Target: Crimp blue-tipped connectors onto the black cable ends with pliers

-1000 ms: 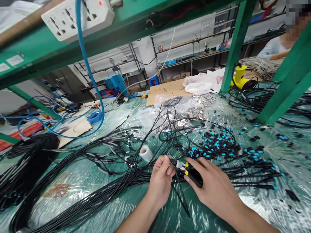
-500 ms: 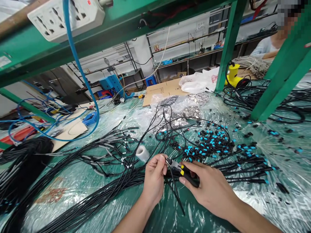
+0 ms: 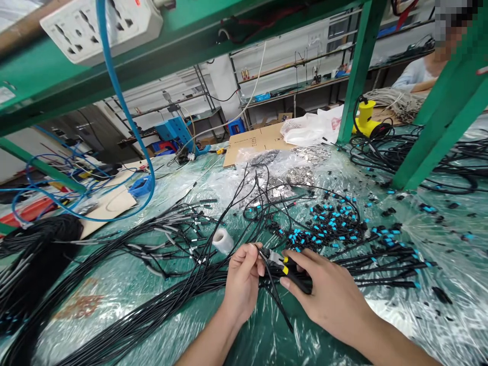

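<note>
My left hand is closed in a pinch around a thin black cable near its end. My right hand grips a black-and-yellow hand tool, whose metal jaws meet the cable just beside my left fingertips. Loose strands of the cable hang down between the two hands. Both hands hover low over the plastic-covered green bench.
Long black cable bundles spread left. A pile of small black-and-cyan connectors lies right of centre, beside finished cables. A white tape roll, cardboard, green frame posts and a seated person are beyond.
The view has shifted slightly; my hands have stayed together on the cable and tool, and the hanging strands have swung a little.
</note>
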The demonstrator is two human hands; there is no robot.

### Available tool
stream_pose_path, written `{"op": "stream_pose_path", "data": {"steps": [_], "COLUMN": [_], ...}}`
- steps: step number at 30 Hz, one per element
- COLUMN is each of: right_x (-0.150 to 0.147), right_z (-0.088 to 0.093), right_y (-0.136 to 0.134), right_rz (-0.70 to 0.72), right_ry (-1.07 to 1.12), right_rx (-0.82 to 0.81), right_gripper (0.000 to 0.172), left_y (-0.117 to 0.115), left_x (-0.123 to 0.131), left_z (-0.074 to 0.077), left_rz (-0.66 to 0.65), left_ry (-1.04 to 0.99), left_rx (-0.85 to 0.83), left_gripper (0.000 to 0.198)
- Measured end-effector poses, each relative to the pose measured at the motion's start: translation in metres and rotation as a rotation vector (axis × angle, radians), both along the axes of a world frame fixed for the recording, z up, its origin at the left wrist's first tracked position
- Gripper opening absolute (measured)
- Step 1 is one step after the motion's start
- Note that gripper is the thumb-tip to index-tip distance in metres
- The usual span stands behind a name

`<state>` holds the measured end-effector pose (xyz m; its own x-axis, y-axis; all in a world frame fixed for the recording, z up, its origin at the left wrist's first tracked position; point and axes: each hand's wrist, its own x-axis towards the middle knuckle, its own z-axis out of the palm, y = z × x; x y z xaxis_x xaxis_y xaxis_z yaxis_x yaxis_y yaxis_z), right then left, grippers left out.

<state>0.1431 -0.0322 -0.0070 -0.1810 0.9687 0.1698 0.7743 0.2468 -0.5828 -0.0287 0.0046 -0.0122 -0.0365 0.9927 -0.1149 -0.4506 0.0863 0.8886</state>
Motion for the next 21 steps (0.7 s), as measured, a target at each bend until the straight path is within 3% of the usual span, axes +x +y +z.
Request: {"op": "stream_pose_path", "data": {"steps": [4,12,17,21], "right_x": [0.002,0.002,-0.001,0.001], "right_z": [-0.004,0.003,0.012,0.010], "right_y": [0.003,0.000,-0.004,-0.004], "right_rz": [-0.009,0.004,0.068,0.195], "right_ry": [-0.080,-0.063,0.132,0.466], "right_rx": [0.067,-0.012,-0.161,-0.433], "right_gripper": [0.042,0.033,0.016,0.030], "left_y": [-0.001,-0.003,-0.002,-0.001], "left_x": [0.001,0.003,0.001,0.000], "left_z": [0.000,0.000,0.000,0.000], "left_rz": [0.004,0.036,0.040,-0.005], "left_ry": [0.010,0.078,0.122,0.097], "left_rx": [0.007,0.067,0.083,0.068], "left_gripper": [0.033,0.032,0.035,0.033]}}
